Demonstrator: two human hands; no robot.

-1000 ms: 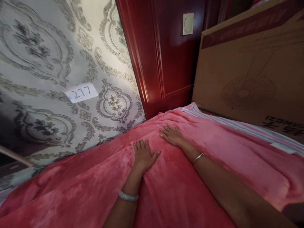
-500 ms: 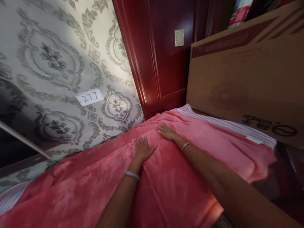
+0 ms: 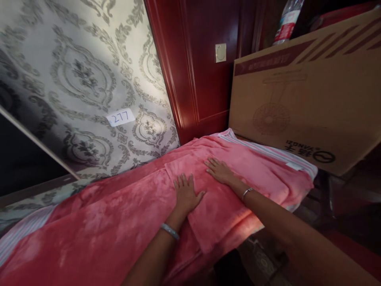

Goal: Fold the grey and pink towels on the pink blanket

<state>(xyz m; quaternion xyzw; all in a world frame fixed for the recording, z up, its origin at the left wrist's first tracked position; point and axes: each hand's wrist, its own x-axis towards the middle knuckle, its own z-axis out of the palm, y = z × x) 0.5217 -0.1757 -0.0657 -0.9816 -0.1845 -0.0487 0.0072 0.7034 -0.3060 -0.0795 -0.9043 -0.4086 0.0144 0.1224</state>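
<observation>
A pink fleece blanket [image 3: 98, 222] covers the bed, with a folded flap lying across it near the far end. My left hand [image 3: 186, 193] lies flat on that flap, fingers spread, a pale bangle on the wrist. My right hand [image 3: 219, 171] also lies flat on the blanket, a little farther and to the right, fingers stretched out, a thin bracelet at the wrist. Neither hand grips the cloth. A striped sheet edge [image 3: 268, 151] shows beyond the blanket at the far right.
A large cardboard box [image 3: 303, 99] with a fan drawing stands right behind the bed's far end. A dark red wooden door [image 3: 205, 67] is beyond. Patterned wallpaper [image 3: 83, 79] carries a paper label "277" [image 3: 120, 117]. A bottle [image 3: 285, 22] stands behind the box.
The view has pulled back, so the bed's right edge and the floor show. Both hands stay flat on the blanket, and the folded flap under them now has clear edges.
</observation>
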